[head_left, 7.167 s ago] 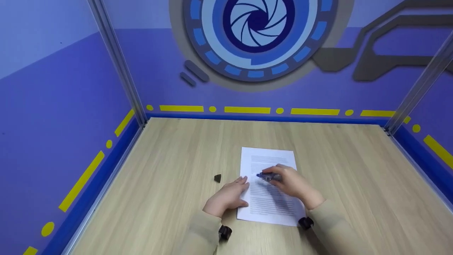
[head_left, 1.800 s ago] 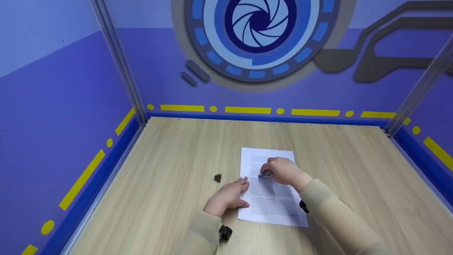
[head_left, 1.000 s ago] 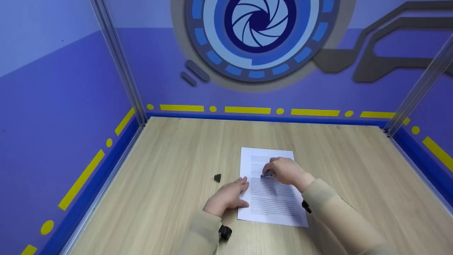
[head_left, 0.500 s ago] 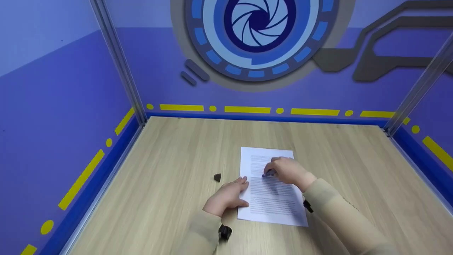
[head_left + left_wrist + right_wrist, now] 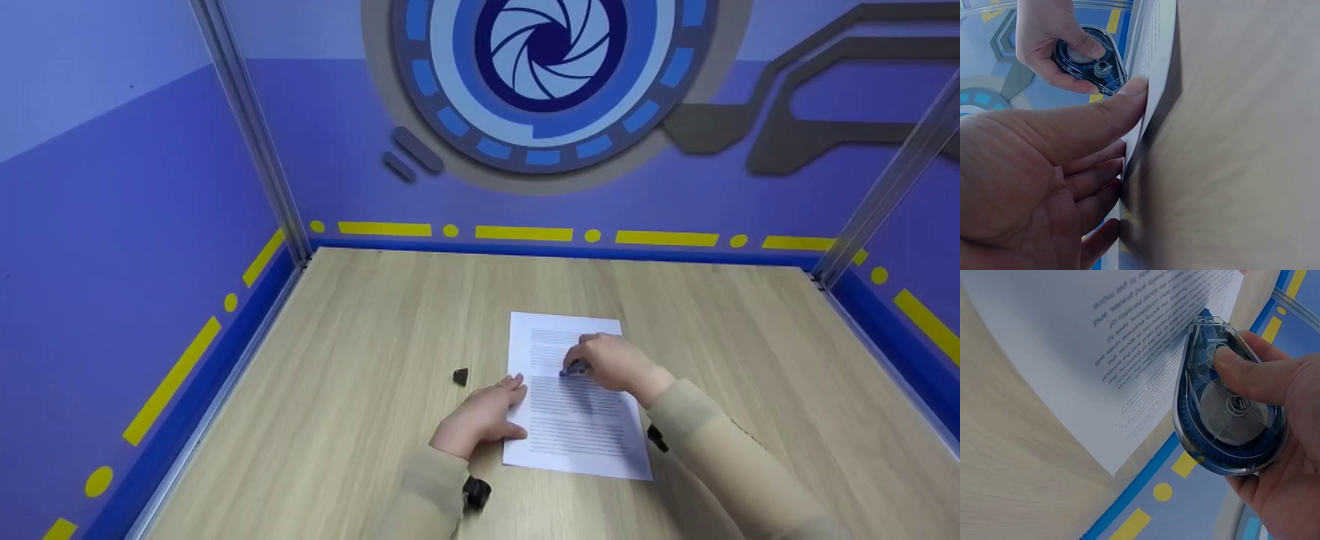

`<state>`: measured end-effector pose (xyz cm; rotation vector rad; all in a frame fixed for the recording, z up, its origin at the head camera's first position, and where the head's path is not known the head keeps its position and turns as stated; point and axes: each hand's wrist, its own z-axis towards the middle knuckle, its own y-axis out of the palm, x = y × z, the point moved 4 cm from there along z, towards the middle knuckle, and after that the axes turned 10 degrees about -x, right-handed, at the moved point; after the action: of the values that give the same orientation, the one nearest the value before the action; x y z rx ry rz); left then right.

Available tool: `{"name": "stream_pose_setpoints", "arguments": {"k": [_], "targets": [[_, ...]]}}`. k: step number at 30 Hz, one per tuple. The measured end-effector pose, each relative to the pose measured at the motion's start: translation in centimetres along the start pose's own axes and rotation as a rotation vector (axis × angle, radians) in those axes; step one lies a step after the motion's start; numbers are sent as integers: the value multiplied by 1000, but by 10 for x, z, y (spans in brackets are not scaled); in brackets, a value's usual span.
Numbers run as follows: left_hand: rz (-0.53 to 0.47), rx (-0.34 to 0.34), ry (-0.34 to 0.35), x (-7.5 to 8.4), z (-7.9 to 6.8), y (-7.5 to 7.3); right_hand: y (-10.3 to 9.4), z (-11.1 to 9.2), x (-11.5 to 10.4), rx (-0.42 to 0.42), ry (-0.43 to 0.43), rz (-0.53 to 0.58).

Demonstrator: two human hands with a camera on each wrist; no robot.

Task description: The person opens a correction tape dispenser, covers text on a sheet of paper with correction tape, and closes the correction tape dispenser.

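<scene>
A sheet of printed paper (image 5: 570, 450) lies on the table in the head view. My right hand (image 5: 611, 361) grips a clear, blue-tinted correction tape dispenser (image 5: 1230, 416), thumb on one face and fingers behind. Its narrow tip points down at the text, right at the paper's surface in the right wrist view. My left hand (image 5: 480, 418) rests flat along the sheet's left edge, fingers straight, with the thumb (image 5: 1106, 115) and fingertips on the paper. Most of the dispenser is hidden behind my right hand in the head view.
A small black piece (image 5: 460, 376) lies on the wooden table (image 5: 360, 390), left of the sheet. Blue panels (image 5: 150, 262) with yellow marks and metal posts (image 5: 255, 135) enclose the table at the back and sides. A black wrist device (image 5: 477, 493) sits at my left cuff.
My right hand has turned further over the dispenser since the oldest frame. Over the last two seconds its tip has crept rightward along the text. My left hand and the paper stay put.
</scene>
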<state>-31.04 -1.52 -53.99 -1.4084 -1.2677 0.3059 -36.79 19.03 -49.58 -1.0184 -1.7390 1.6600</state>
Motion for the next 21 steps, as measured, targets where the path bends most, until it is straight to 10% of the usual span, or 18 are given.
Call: {"name": "stream_pose_setpoints", "arguments": {"k": [21], "targets": [[-3,2,-8,0,0,1,-1,-8,5,8,-3,-3]]}}
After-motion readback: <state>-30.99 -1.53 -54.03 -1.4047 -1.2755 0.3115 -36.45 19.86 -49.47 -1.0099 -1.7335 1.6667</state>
